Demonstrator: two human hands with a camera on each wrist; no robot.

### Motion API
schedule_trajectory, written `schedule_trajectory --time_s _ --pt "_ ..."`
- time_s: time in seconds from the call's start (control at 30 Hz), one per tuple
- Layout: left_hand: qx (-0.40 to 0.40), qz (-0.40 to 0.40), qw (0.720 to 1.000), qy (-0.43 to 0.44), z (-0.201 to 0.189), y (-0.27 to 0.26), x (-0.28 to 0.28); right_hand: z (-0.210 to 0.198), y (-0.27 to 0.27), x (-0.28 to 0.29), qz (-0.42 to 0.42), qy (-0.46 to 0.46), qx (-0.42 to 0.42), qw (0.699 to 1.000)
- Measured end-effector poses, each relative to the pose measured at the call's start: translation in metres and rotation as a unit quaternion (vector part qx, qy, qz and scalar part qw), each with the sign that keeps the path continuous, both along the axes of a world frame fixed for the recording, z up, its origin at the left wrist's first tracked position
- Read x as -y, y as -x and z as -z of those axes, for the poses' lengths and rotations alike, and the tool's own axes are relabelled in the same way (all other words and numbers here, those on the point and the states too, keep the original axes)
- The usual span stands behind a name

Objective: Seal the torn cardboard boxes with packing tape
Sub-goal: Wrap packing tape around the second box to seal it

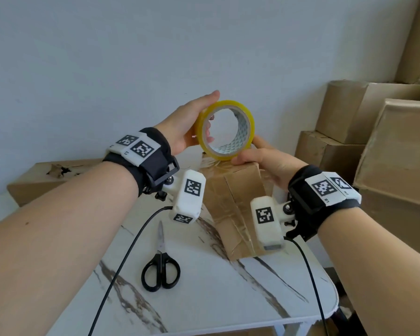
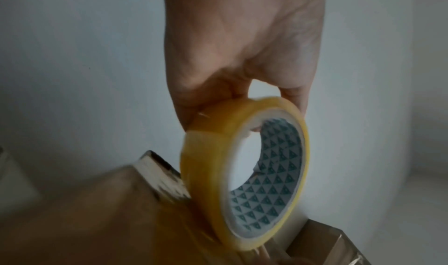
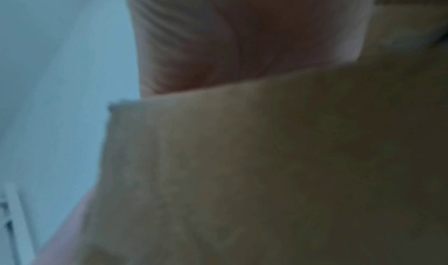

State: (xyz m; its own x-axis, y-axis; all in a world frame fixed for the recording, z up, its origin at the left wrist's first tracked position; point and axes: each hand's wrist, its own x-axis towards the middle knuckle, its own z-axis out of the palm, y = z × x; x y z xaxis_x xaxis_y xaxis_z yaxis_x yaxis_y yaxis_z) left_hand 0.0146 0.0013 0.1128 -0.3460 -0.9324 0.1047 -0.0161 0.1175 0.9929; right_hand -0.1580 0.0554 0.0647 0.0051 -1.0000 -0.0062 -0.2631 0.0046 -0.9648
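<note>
My left hand [image 1: 199, 117] holds up a yellow-edged roll of clear packing tape [image 1: 249, 122], thumb on the outer rim and fingers through the core. In the left wrist view my left hand [image 2: 242, 58] holds the roll [image 2: 211, 163] just above a box edge [image 2: 97, 211]. The roll's lower rim meets the top of a small brown cardboard box [image 1: 233, 202], which stands on end on the table and has old tape strips on it. My right hand [image 1: 252, 154] rests on the box top beside the roll, thumb pressed flat. The right wrist view is blurred: palm [image 3: 242, 39] over cardboard [image 3: 266, 173].
Black-handled scissors [image 1: 160, 265] lie shut on the white marble-pattern table [image 1: 228, 299], in front of the box. A torn flat box [image 1: 54, 175] sits at the back left. Stacked cardboard boxes [image 1: 374, 141] fill the right side. Two black cables [image 1: 121, 263] cross the table.
</note>
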Motion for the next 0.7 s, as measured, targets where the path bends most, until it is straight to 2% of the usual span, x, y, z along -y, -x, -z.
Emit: schedule_trajectory --time_s 0.1,0.3,0.4,0.57,0.7 --pt "0.007 0.005 1.000 0.013 -0.004 0.009 -0.003 -0.003 0.009 -0.006 -0.004 -0.021 0.013 1.000" --pt "0.104 -0.037 0.991 0.074 -0.018 0.005 0.001 -0.005 0.023 -0.019 0.015 -0.052 -0.021 0.998" --pt "0.138 -0.051 0.986 0.084 -0.021 -0.003 0.005 -0.004 0.021 -0.018 0.015 -0.052 -0.010 0.998" --pt "0.263 -0.113 0.946 0.152 -0.032 -0.020 0.009 -0.001 0.022 -0.011 0.013 -0.062 0.039 0.997" --pt "0.324 -0.087 0.935 0.111 -0.012 -0.024 0.008 0.000 0.025 -0.014 0.022 -0.066 0.038 0.997"
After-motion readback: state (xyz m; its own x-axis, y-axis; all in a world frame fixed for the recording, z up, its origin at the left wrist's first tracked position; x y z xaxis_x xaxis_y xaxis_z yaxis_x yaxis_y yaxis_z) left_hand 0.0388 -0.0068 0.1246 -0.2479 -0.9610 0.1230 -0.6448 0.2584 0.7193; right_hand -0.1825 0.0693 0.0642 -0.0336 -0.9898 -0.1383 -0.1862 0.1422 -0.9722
